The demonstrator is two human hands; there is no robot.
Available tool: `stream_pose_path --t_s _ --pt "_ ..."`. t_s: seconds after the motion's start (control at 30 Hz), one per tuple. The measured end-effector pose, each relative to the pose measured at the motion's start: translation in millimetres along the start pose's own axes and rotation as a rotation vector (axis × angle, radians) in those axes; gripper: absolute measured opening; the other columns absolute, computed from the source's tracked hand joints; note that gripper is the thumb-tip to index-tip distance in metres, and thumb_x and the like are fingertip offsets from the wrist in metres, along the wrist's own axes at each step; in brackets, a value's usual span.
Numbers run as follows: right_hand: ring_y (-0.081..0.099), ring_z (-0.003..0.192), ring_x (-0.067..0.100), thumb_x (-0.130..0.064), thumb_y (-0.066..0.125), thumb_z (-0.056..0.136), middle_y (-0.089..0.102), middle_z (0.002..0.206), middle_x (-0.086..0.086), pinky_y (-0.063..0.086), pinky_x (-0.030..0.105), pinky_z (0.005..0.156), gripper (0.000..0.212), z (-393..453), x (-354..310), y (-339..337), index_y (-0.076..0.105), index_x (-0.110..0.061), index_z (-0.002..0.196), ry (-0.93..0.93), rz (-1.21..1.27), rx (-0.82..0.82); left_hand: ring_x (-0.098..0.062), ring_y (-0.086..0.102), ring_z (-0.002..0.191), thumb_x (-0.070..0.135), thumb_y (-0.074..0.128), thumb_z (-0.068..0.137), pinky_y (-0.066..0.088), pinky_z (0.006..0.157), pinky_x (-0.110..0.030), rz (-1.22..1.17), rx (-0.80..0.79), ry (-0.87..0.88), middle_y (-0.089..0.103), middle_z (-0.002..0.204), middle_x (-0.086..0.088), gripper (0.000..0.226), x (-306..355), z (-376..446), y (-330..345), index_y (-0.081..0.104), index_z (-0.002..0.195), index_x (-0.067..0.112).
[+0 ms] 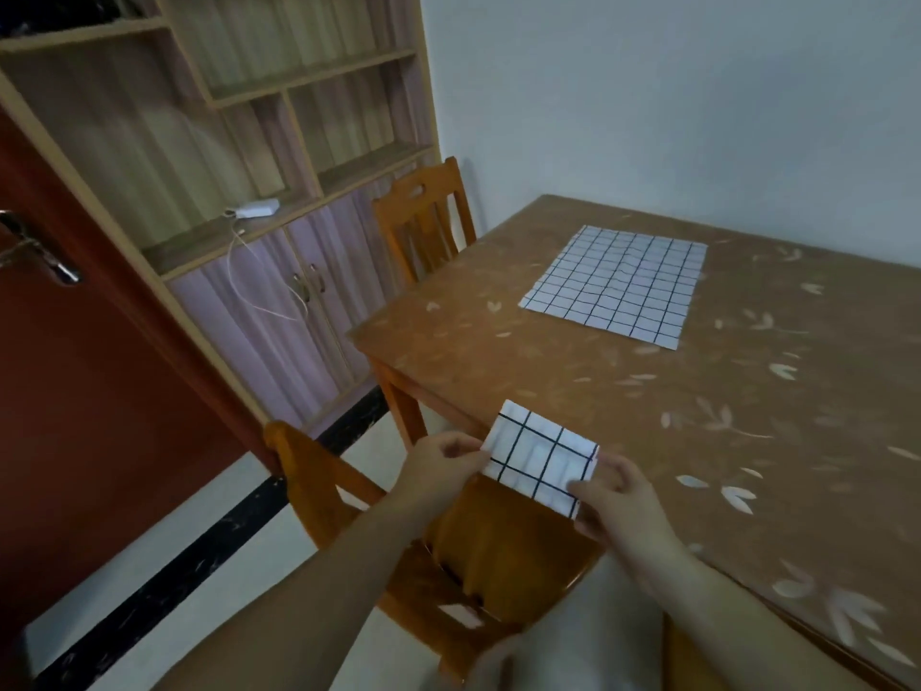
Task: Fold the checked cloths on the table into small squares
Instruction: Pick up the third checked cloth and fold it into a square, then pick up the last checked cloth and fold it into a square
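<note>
A white cloth with black checks, folded into a small square [540, 456], is held in the air over the table's near left edge. My left hand [441, 468] pinches its left side. My right hand [615, 501] grips its lower right corner. A second checked cloth [618, 284] lies spread flat on the brown leaf-patterned table [747, 416], farther back and apart from both hands.
A wooden chair [478, 551] stands right under my hands at the table's near edge. Another chair [423, 216] is at the table's far left end. A shelf unit with cupboard doors [249, 192] lines the left wall, beside a red door [75, 391].
</note>
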State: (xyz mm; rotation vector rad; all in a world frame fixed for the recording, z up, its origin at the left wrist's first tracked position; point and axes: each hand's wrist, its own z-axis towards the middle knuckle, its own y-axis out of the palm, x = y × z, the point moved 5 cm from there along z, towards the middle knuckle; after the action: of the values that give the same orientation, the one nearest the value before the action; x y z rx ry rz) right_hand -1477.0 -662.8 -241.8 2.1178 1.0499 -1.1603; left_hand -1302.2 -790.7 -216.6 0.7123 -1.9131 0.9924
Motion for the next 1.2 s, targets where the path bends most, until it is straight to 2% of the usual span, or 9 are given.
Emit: stream_pose_path --t_s 0.23,0.33,0.4,0.57,0.7,0.87,0.97,1.07,1.2 --pt "0.066 0.076 0.028 -0.003 0.063 0.09 0.067 0.089 0.014 0.053 0.038 0.065 0.056 61.1 8.5 24.4 0.036 -0.016 0.137 -0.002 -0.049 0.303 -0.019 0.067 0.096 0.027 0.069 0.092 0.056 0.089 -0.039 0.088 -0.247 -0.023 0.07 0.095 0.001 0.004 -22.3 112.1 3.0 0.067 0.089 0.028" --pt "0.065 0.079 0.032 0.0 0.062 0.087 0.066 0.094 0.02 0.052 0.044 0.074 0.054 88.0 15.9 38.1 0.037 -0.014 0.133 0.035 -0.088 0.396 -0.016 0.068 0.085 0.02 0.068 0.091 0.056 0.084 -0.036 0.112 -0.32 -0.01 0.069 0.09 0.003 0.007 -28.4 156.1 6.1 0.068 0.098 0.019" --pt "0.062 0.076 0.028 -0.001 0.061 0.087 0.065 0.09 0.008 0.054 0.045 0.074 0.043 106.6 16.4 45.6 0.041 -0.015 0.122 0.075 -0.133 0.441 -0.016 0.067 0.079 0.014 0.067 0.092 0.056 0.083 -0.037 0.126 -0.345 -0.02 0.067 0.091 0.0 0.015 -31.3 177.3 10.1 0.067 0.106 0.012" --pt "0.064 0.081 0.02 -0.002 0.057 0.085 0.062 0.094 -0.003 0.055 0.045 0.078 0.026 158.6 0.0 47.6 0.049 -0.019 0.102 0.041 -0.172 0.569 -0.026 0.068 0.097 0.011 0.065 0.094 0.053 0.079 -0.036 0.163 -0.369 0.001 0.066 0.105 -0.005 0.015 -30.4 230.0 19.0 0.062 0.108 0.016" --pt "0.063 0.083 0.019 -0.012 0.061 0.084 0.064 0.099 0.003 0.055 0.038 0.075 0.025 184.4 6.6 41.9 0.053 -0.013 0.108 0.1 -0.234 0.557 -0.026 0.064 0.103 0.013 0.064 0.094 0.046 0.075 -0.028 0.257 -0.411 0.006 0.065 0.118 -0.008 0.029 -34.9 255.2 22.8 0.06 0.123 0.014" --pt "0.059 0.087 0.016 -0.033 0.062 0.087 0.061 0.103 -0.002 0.046 0.027 0.064 0.032 177.0 -5.5 11.6 0.056 -0.018 0.114 0.083 -0.412 0.586 -0.018 0.059 0.093 0.02 0.062 0.095 0.048 0.08 -0.03 0.401 -0.387 0.103 0.064 0.115 0.0 0.027 -15.4 291.4 21.5 0.061 0.123 0.02" --pt "0.061 0.092 0.017 -0.037 0.063 0.088 0.063 0.113 0.002 0.047 0.029 0.072 0.04 192.5 -31.9 -24.1 0.056 -0.016 0.122 -0.018 -0.535 0.61 -0.018 0.061 0.1 0.02 0.061 0.095 0.051 0.083 -0.029 0.448 -0.34 0.247 0.066 0.115 0.0 0.027 24.9 320.5 27.4 0.061 0.122 0.022" --pt "0.061 0.095 0.02 -0.031 0.062 0.089 0.062 0.123 0.007 0.045 0.029 0.077 0.042 227.6 -63.4 -59.8 0.055 -0.013 0.127 -0.096 -0.694 0.621 -0.015 0.059 0.1 0.021 0.061 0.095 0.045 0.071 -0.019 0.502 -0.283 0.371 0.062 0.117 0.002 0.03 64.2 348.5 44.9 0.06 0.125 0.023" --pt "0.058 0.111 0.025 -0.034 0.06 0.089 0.057 0.13 0.008 0.049 0.037 0.091 0.047 290.7 -99.9 -92.8 0.052 -0.016 0.131 -0.188 -0.851 0.593 -0.02 0.057 0.114 0.024 0.06 0.095 0.045 0.089 -0.028 0.611 -0.218 0.488 0.059 0.129 -0.001 0.038 100.7 389.7 87.0 0.056 0.132 0.021"
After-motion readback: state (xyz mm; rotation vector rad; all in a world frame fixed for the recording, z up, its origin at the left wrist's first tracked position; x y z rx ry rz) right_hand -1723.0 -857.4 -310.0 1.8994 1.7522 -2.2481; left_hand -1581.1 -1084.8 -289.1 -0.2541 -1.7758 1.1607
